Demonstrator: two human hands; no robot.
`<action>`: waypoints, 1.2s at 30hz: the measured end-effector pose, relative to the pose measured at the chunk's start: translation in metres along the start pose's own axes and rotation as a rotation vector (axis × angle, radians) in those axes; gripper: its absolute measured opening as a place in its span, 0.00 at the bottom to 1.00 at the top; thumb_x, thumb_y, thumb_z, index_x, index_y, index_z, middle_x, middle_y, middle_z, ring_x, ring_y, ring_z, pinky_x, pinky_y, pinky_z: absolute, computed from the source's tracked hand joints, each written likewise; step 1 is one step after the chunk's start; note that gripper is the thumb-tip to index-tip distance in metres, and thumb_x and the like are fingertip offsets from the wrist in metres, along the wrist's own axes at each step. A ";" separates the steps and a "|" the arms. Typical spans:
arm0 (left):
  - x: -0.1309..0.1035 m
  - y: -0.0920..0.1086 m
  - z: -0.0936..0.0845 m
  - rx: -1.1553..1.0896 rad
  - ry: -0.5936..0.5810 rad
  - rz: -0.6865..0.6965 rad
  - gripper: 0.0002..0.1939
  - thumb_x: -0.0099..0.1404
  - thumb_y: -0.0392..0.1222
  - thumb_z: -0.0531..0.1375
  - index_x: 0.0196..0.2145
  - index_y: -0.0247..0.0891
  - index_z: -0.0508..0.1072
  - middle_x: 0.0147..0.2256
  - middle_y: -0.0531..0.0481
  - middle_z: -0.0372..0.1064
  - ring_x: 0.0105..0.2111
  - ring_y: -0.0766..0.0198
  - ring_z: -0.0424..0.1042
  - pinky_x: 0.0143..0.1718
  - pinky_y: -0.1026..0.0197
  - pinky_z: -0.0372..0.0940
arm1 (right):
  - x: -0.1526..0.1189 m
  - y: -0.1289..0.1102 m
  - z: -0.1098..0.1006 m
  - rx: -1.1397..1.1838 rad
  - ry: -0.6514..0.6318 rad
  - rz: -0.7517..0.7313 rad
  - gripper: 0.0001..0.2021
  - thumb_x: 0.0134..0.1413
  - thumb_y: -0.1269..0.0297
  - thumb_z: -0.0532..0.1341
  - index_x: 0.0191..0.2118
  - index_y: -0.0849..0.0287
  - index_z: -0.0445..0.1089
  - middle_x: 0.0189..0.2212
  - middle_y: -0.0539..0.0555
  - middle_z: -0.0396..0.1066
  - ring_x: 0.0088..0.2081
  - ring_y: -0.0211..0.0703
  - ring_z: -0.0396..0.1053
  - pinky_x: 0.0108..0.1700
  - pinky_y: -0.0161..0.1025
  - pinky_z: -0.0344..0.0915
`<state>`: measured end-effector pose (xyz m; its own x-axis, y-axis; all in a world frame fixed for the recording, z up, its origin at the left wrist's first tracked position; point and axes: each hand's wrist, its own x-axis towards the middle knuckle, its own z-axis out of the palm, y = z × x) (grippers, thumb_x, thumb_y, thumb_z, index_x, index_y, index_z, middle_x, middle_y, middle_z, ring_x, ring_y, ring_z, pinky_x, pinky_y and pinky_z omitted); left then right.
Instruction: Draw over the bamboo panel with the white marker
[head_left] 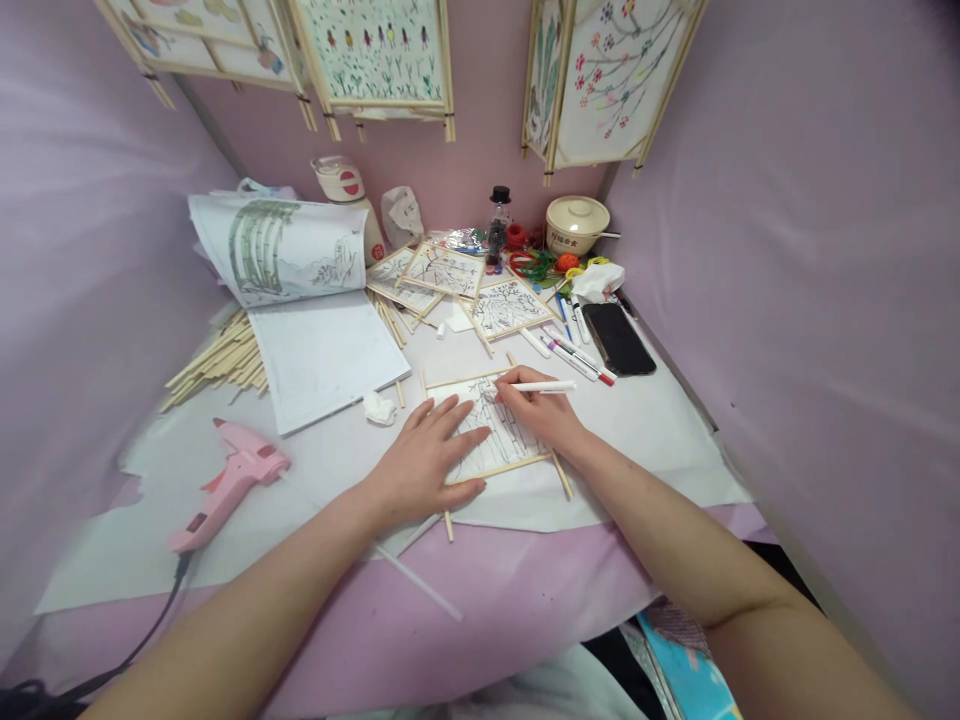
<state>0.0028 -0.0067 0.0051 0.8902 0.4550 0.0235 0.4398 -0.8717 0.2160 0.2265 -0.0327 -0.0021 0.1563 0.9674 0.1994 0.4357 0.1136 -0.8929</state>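
Observation:
A small paper panel in a wooden stick frame [517, 445] lies on the white sheet before me, with a line drawing on it. My left hand [424, 462] rests flat on the panel's left part, fingers spread, holding it down. My right hand [536, 408] grips a white marker pen [541, 386], its tip touching the panel's upper middle. The pen lies nearly level, pointing left.
A pink glue gun [229, 480] lies at the left, its cord running off the table. An open sketchbook [300, 300] and wooden sticks [221, 362] sit behind it. Further back are finished framed panels [506, 305], markers [574, 352], a black phone [617, 338] and a lidded bowl [576, 222].

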 end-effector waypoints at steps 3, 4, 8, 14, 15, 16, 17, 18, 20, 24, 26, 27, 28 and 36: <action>0.000 0.000 0.000 -0.011 0.010 0.003 0.32 0.63 0.59 0.58 0.62 0.46 0.64 0.67 0.40 0.49 0.67 0.40 0.47 0.64 0.36 0.42 | 0.005 -0.001 0.001 -0.020 0.037 -0.008 0.07 0.56 0.62 0.57 0.31 0.57 0.71 0.28 0.48 0.73 0.33 0.39 0.69 0.37 0.36 0.62; 0.000 0.000 0.000 -0.017 0.014 0.004 0.32 0.62 0.59 0.59 0.62 0.46 0.64 0.67 0.40 0.50 0.66 0.40 0.47 0.64 0.36 0.43 | 0.007 -0.002 0.002 -0.022 0.038 -0.002 0.07 0.56 0.62 0.57 0.31 0.57 0.70 0.28 0.48 0.73 0.33 0.39 0.69 0.37 0.36 0.62; 0.000 -0.001 0.000 -0.033 0.017 0.009 0.33 0.62 0.59 0.59 0.62 0.47 0.64 0.67 0.40 0.50 0.66 0.39 0.47 0.64 0.36 0.43 | 0.011 -0.006 0.003 -0.018 0.026 0.027 0.07 0.55 0.62 0.57 0.29 0.56 0.69 0.27 0.47 0.72 0.32 0.39 0.68 0.37 0.36 0.61; -0.001 -0.001 0.001 -0.056 0.034 0.007 0.32 0.61 0.58 0.60 0.61 0.47 0.65 0.67 0.41 0.50 0.66 0.39 0.47 0.64 0.35 0.43 | 0.022 -0.010 0.005 -0.035 0.075 0.022 0.08 0.53 0.65 0.56 0.25 0.56 0.67 0.23 0.46 0.69 0.30 0.39 0.67 0.35 0.36 0.60; -0.001 -0.001 0.001 -0.058 0.034 0.006 0.32 0.61 0.58 0.60 0.61 0.47 0.65 0.67 0.41 0.50 0.66 0.39 0.47 0.64 0.35 0.43 | 0.024 -0.009 0.007 -0.041 0.085 0.024 0.08 0.52 0.66 0.56 0.24 0.55 0.66 0.22 0.46 0.68 0.29 0.39 0.66 0.34 0.36 0.60; -0.001 -0.001 0.001 -0.059 0.034 0.005 0.32 0.61 0.58 0.60 0.61 0.47 0.65 0.67 0.41 0.50 0.66 0.39 0.47 0.64 0.35 0.43 | 0.025 -0.008 0.008 -0.046 0.095 0.027 0.08 0.51 0.66 0.56 0.23 0.55 0.65 0.21 0.46 0.68 0.28 0.39 0.65 0.34 0.36 0.60; -0.001 -0.001 0.001 -0.060 0.033 0.004 0.32 0.61 0.58 0.60 0.61 0.47 0.65 0.67 0.41 0.50 0.66 0.39 0.47 0.64 0.35 0.43 | 0.026 -0.007 0.010 -0.048 0.102 0.031 0.08 0.50 0.67 0.56 0.23 0.55 0.65 0.20 0.45 0.67 0.28 0.38 0.65 0.33 0.36 0.59; -0.001 -0.001 0.001 -0.059 0.031 0.003 0.33 0.61 0.59 0.60 0.61 0.47 0.64 0.67 0.41 0.50 0.66 0.39 0.47 0.64 0.35 0.42 | 0.027 -0.005 0.011 -0.049 0.105 0.034 0.08 0.50 0.67 0.56 0.22 0.55 0.64 0.20 0.45 0.66 0.28 0.38 0.64 0.33 0.36 0.59; -0.001 -0.001 0.001 -0.052 0.024 0.002 0.33 0.62 0.59 0.59 0.61 0.46 0.64 0.67 0.40 0.49 0.67 0.39 0.46 0.64 0.35 0.42 | 0.026 -0.003 0.012 -0.048 0.100 0.031 0.08 0.50 0.67 0.56 0.22 0.55 0.64 0.20 0.45 0.66 0.28 0.38 0.64 0.33 0.36 0.59; -0.001 -0.001 0.001 -0.053 0.022 -0.004 0.32 0.62 0.58 0.59 0.61 0.46 0.64 0.67 0.40 0.49 0.67 0.39 0.46 0.64 0.36 0.42 | 0.025 0.000 0.012 -0.053 0.070 0.028 0.08 0.51 0.66 0.56 0.23 0.55 0.65 0.21 0.46 0.67 0.29 0.39 0.65 0.34 0.36 0.60; -0.001 -0.001 0.002 -0.060 0.032 -0.003 0.32 0.62 0.58 0.60 0.61 0.46 0.65 0.67 0.40 0.50 0.66 0.39 0.47 0.64 0.36 0.42 | 0.025 0.000 0.012 -0.060 0.065 0.026 0.08 0.52 0.65 0.56 0.24 0.55 0.66 0.22 0.46 0.68 0.29 0.39 0.66 0.35 0.36 0.60; -0.001 -0.001 0.002 -0.062 0.036 -0.001 0.32 0.62 0.58 0.60 0.61 0.46 0.65 0.67 0.40 0.50 0.66 0.39 0.47 0.64 0.35 0.42 | 0.025 0.001 0.013 -0.064 0.066 0.022 0.08 0.52 0.65 0.56 0.24 0.55 0.65 0.22 0.46 0.68 0.30 0.39 0.66 0.35 0.36 0.60; -0.001 -0.002 0.002 -0.064 0.039 0.001 0.32 0.62 0.58 0.60 0.61 0.46 0.65 0.67 0.40 0.49 0.66 0.39 0.47 0.64 0.35 0.42 | 0.025 0.001 0.013 -0.069 0.068 0.017 0.08 0.52 0.65 0.56 0.24 0.55 0.65 0.22 0.46 0.68 0.30 0.40 0.66 0.35 0.37 0.60; -0.001 0.000 0.001 -0.051 0.023 -0.003 0.32 0.62 0.59 0.59 0.61 0.46 0.64 0.67 0.39 0.49 0.67 0.39 0.46 0.64 0.36 0.42 | 0.025 0.001 0.013 -0.079 0.054 0.019 0.07 0.52 0.66 0.56 0.24 0.55 0.65 0.22 0.46 0.68 0.29 0.39 0.65 0.35 0.37 0.60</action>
<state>0.0016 -0.0071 0.0040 0.8858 0.4619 0.0452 0.4352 -0.8604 0.2651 0.2192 -0.0059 -0.0032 0.2120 0.9554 0.2058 0.5004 0.0747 -0.8625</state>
